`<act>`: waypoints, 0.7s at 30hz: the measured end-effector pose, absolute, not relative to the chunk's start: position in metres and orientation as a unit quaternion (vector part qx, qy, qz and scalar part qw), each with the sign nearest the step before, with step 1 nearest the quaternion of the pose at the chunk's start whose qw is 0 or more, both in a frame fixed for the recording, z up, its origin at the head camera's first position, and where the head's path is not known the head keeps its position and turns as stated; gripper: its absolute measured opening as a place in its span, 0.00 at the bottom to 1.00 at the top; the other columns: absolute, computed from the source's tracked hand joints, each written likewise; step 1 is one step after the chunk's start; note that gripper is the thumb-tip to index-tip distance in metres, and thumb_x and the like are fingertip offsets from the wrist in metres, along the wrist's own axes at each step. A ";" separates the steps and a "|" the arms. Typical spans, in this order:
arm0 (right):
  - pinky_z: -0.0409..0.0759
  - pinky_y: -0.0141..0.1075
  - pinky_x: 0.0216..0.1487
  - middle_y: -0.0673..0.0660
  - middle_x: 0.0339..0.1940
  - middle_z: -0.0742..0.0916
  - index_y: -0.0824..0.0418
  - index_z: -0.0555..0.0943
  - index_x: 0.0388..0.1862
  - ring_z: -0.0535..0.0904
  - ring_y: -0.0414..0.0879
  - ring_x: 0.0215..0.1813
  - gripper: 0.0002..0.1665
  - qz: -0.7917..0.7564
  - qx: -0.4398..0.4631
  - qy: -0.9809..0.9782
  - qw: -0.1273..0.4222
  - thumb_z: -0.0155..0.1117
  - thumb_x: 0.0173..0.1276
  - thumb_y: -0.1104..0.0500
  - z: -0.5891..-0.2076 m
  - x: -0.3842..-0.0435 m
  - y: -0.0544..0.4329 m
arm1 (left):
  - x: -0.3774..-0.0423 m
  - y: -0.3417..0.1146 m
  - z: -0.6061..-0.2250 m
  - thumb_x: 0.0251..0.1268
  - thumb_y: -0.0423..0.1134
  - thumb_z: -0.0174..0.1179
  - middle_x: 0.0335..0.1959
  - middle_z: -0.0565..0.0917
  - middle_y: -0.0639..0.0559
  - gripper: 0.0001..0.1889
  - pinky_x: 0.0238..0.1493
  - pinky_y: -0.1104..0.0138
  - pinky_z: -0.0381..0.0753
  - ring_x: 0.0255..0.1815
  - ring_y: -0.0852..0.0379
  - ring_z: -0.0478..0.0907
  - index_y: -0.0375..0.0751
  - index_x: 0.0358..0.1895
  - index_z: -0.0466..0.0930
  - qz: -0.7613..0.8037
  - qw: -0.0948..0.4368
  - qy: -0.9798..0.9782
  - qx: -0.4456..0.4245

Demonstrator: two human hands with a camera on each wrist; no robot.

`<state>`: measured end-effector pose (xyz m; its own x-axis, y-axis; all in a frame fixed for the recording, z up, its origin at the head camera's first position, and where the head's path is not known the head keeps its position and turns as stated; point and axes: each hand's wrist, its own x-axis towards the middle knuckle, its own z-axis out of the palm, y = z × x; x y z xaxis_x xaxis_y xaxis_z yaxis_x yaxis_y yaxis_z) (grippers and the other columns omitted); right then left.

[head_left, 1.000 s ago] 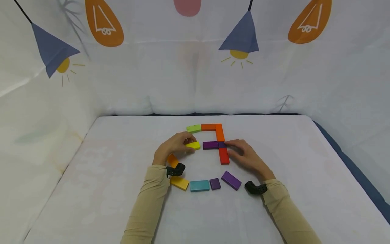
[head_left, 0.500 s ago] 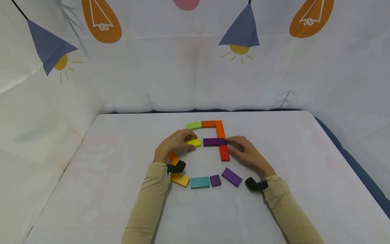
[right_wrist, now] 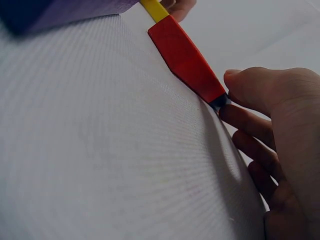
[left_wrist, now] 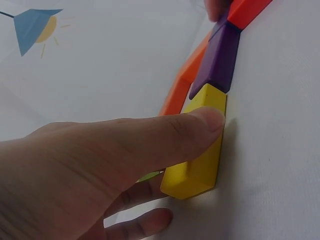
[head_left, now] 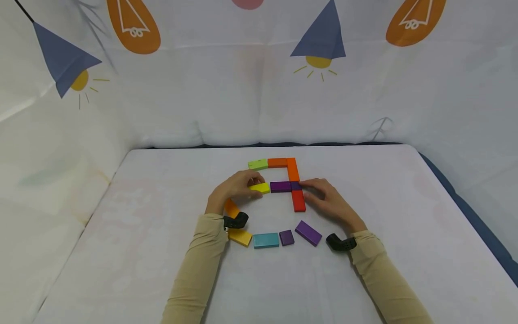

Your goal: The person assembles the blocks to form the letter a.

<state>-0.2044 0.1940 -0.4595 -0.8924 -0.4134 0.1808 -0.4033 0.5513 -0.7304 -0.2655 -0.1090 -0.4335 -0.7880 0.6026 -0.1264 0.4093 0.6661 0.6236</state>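
Note:
My left hand (head_left: 236, 189) pinches a yellow block (head_left: 263, 187) between thumb and fingers; in the left wrist view, the thumb lies along its side. The tip of this block meets the end of a long purple block (head_left: 280, 186). A small purple block (head_left: 296, 185) follows at the right, between an orange block (head_left: 293, 169) and a red block (head_left: 298, 201). My right hand (head_left: 329, 200) touches the small purple block's right end with a fingertip, its thumb beside the red block. A lime green block (head_left: 257, 164) and an orange-red block (head_left: 277, 163) lie behind.
Nearer me are an amber block (head_left: 240, 237), a teal block (head_left: 266, 240), a purple square block (head_left: 287, 237) and a tilted purple block (head_left: 308, 233). An orange block (head_left: 231, 209) shows partly under the left wrist. White cloth (head_left: 194, 90) hangs behind the table (head_left: 404, 202).
My left hand has moved slightly right with the yellow block, closing the gap to the long purple block. The right hand stays at the small purple block. The head view has tilted down slightly.

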 end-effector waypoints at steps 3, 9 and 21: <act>0.62 0.55 0.67 0.56 0.61 0.77 0.54 0.74 0.63 0.68 0.52 0.65 0.24 -0.406 -0.236 0.883 0.003 0.60 0.67 0.59 -0.473 -0.213 0.201 | -0.265 -0.108 -0.433 0.57 0.42 0.67 0.47 0.80 0.50 0.19 0.55 0.61 0.74 0.48 0.52 0.72 0.44 0.52 0.78 0.296 0.161 0.897 0.285; 0.63 0.52 0.67 0.52 0.61 0.78 0.50 0.74 0.63 0.68 0.48 0.65 0.23 -0.400 -0.247 0.882 -0.001 0.59 0.68 0.55 -0.477 -0.217 0.204 | -0.267 -0.108 -0.435 0.57 0.42 0.67 0.47 0.80 0.51 0.19 0.54 0.62 0.74 0.47 0.53 0.72 0.45 0.52 0.78 0.296 0.159 0.896 0.291; 0.62 0.53 0.67 0.54 0.61 0.78 0.52 0.74 0.62 0.68 0.50 0.65 0.23 -0.402 -0.243 0.883 -0.002 0.60 0.68 0.58 -0.477 -0.216 0.202 | -0.267 -0.107 -0.436 0.57 0.42 0.67 0.46 0.80 0.51 0.19 0.54 0.62 0.74 0.47 0.54 0.72 0.44 0.53 0.78 0.294 0.160 0.896 0.291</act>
<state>-0.2156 0.2022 -0.4766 -0.8823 -0.4266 0.1990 -0.4302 0.5590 -0.7088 -0.2672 -0.1071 -0.4364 -0.7793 0.6159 -0.1157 0.4273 0.6573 0.6208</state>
